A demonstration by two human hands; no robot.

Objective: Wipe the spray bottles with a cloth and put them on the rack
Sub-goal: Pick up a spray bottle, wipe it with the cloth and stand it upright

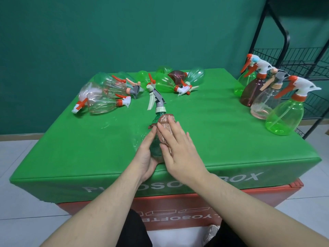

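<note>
Left hand (146,157) cups teal bottle (156,145) from left, fingers curled round its body, near front edge of green box (222,139). Right hand (178,148) presses brown cloth (166,129) onto bottle, fingers straight. Sprayer (156,99) points away. Loose bottles (106,97) lie at back left; four upright bottles (270,100) stand right, beside black rack (302,65).

Even, bright, diffuse light from overhead; shadows soft and faint, just a thin one under the hands. Bench (204,139) top is saturated green, no blown highlights. Small specular glints on the clear bottles far left (103,100) and right (283,118). Strong wide-angle barrel distortion: bench edges bow, rack (284,41) posts lean at right. Centre sharp; forearms near bottom slightly soft. Mild compression smear on wall (89,32).
</note>
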